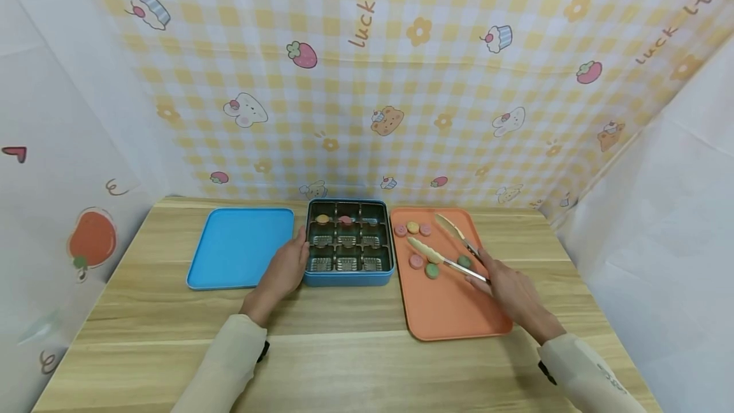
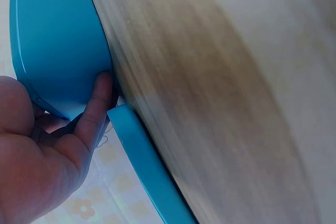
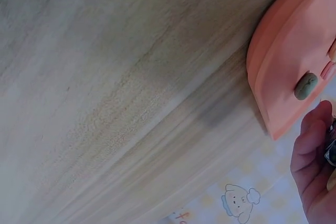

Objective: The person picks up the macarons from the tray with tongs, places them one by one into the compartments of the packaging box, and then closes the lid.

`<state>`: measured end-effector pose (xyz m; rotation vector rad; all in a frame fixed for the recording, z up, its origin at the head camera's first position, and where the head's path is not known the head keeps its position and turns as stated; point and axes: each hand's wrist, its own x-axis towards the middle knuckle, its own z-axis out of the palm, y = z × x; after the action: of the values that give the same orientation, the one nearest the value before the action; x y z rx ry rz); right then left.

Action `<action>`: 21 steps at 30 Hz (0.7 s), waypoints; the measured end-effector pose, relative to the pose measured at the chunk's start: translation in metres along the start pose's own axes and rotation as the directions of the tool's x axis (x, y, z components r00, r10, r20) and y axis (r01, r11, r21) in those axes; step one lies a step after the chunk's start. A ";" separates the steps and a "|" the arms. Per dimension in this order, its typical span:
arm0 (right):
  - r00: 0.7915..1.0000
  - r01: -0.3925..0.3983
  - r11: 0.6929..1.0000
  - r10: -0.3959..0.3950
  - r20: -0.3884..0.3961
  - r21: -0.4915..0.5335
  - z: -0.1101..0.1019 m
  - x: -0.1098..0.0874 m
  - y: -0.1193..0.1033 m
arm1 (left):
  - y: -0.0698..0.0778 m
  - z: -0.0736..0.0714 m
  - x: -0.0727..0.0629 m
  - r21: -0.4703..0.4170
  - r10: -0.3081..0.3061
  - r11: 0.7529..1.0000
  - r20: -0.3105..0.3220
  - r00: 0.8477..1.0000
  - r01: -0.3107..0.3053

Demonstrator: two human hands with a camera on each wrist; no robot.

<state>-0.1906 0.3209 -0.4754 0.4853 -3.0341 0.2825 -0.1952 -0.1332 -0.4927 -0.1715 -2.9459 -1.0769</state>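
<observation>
My right hand (image 1: 512, 292) grips a pair of tongs (image 1: 455, 266) above the orange tray (image 1: 453, 317). The tongs' two arms are spread apart, their tips pointing to the back left, with no cookie held between them. Under and around them lie small round cookies: pink (image 1: 415, 262), yellow (image 1: 413, 227) and green (image 1: 432, 270). My left hand (image 1: 285, 266) rests against the left wall of a blue box (image 1: 350, 279), its fingers along the side in the left wrist view. Inside, a divided insert holds a yellow cookie (image 1: 323, 218) and a pink cookie (image 1: 345, 220) in its back row.
A flat blue lid (image 1: 246, 244) lies left of the box on the wooden table (image 1: 344, 362). Behind the table hangs a yellow checked cloth (image 1: 355, 113). White cloth walls (image 1: 659, 209) stand at both sides.
</observation>
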 end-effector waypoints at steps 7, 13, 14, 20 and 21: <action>1.000 -0.013 1.000 0.013 0.023 0.006 0.002 0.002 0.002 | -0.001 0.000 0.001 0.010 -0.001 1.000 0.000 1.000 0.001; 1.000 0.005 1.000 -0.006 0.021 0.022 0.003 0.002 0.003 | -0.001 0.000 0.001 0.009 -0.003 1.000 0.002 1.000 0.003; 1.000 0.010 1.000 -0.011 0.023 0.026 0.003 0.003 0.003 | -0.001 0.000 0.001 0.009 -0.004 1.000 0.002 1.000 0.004; 0.999 0.024 0.999 -0.025 0.033 0.034 0.003 0.005 0.003 | -0.001 0.001 0.002 0.011 0.005 1.000 0.006 1.000 -0.005; 0.999 0.024 0.999 -0.025 0.036 0.035 0.003 0.005 0.003 | -0.001 0.001 0.002 0.010 0.006 1.000 0.007 1.000 -0.006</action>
<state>-0.1964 0.3214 -0.4779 0.5352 -3.0613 0.3297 -0.1969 -0.1334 -0.4941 -0.1845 -2.9546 -1.0627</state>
